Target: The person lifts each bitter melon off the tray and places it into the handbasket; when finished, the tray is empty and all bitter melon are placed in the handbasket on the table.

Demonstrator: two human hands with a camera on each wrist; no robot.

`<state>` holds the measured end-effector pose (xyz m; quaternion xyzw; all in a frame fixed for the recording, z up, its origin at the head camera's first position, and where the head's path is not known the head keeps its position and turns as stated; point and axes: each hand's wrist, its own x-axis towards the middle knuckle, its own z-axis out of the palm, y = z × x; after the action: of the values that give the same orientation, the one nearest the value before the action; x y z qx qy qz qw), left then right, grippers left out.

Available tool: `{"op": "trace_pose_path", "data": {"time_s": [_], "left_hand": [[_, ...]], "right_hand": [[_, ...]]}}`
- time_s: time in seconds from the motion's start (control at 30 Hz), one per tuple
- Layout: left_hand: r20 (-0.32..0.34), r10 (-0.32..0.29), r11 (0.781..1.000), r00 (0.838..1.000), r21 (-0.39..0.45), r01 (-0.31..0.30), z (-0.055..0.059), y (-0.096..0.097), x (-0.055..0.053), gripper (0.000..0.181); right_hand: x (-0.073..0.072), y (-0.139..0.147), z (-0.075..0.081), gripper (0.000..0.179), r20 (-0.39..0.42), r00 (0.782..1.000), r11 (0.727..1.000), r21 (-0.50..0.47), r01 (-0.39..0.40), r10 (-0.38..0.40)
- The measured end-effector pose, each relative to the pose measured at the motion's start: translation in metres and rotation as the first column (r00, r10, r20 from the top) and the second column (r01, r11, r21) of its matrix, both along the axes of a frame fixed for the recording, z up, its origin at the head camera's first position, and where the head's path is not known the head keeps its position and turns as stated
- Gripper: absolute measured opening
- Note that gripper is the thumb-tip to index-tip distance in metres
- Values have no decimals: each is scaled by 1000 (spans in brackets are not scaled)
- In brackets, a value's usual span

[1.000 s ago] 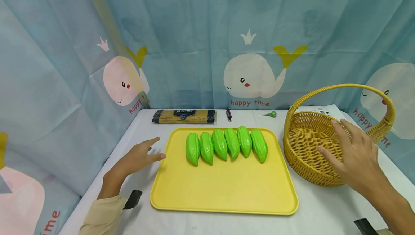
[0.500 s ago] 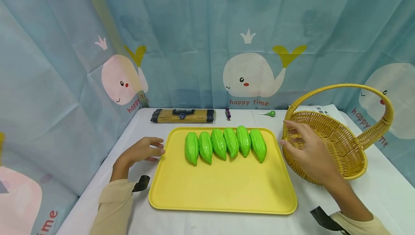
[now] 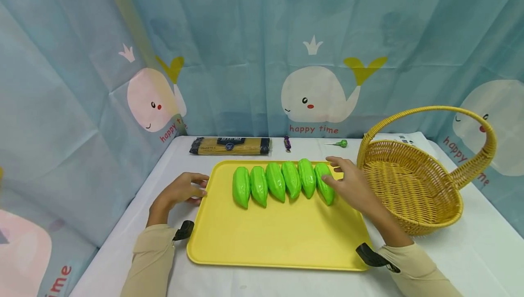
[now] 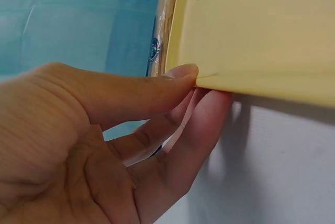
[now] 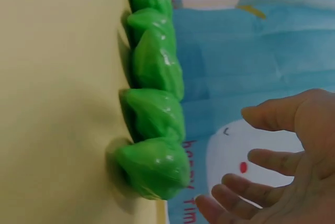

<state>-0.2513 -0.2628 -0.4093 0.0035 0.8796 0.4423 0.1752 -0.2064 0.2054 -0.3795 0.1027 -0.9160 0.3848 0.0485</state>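
Note:
My left hand (image 3: 180, 191) is at the left side of a yellow tray (image 3: 278, 238); in the left wrist view its thumb and fingers pinch the tray's rim. Along the tray's far half lies a side-by-side row of several shiny green, ridged, pointed pieces shaped like fruit or vegetables. My right hand (image 3: 355, 188) hovers over the tray's right side, by the rightmost green piece (image 3: 324, 191). In the right wrist view the thumb and fingers are spread, apart from the green pieces, with nothing between them.
A yellow wicker basket (image 3: 403, 188) with a tall handle stands right of the tray. Behind the tray lie a packet of spaghetti (image 3: 230, 147), a small purple wrapped item (image 3: 288, 144) and a green-handled pointed tool (image 3: 342, 143). A whale-print curtain (image 3: 237, 51) hangs behind.
My right hand has moved left, from over the basket to over the tray's right side. My left hand has come onto the tray's left rim, its fingers bending in. The green pieces stay put.

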Motion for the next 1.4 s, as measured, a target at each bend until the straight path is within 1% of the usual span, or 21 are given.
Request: {"op": "trace_pose_path", "data": {"time_s": [0.27,0.43,0.63,0.93,1.13,1.27,1.4], "left_hand": [[15,8,1000,1000,6,-9,-1,0,0,59],[17,8,1000,1000,-8,-8,0,-1,1,59],[29,9,1000,1000,11,-9,0,-2,-1,60],[33,11,1000,999,-7,-11,0,-3,-1,61],[31,12,1000,999,-5,-11,0,-2,-2,61],[25,12,1000,1000,-6,-11,0,-1,-1,59],[16,9,1000,1000,-28,-9,2,-2,-1,58]], "right_hand": [[-18,-6,-16,59,54,999,998,64,5,-9],[-22,-8,-22,61,106,994,997,75,12,-20],[-26,-6,-27,58,114,993,998,58,25,-31],[-28,-5,-31,54,123,990,996,65,59,-67],[-27,-7,-30,58,129,988,995,66,73,-81],[-25,-6,-29,62,130,989,996,62,65,-72],[-20,-5,-24,64,131,990,997,61,44,-51]]}}
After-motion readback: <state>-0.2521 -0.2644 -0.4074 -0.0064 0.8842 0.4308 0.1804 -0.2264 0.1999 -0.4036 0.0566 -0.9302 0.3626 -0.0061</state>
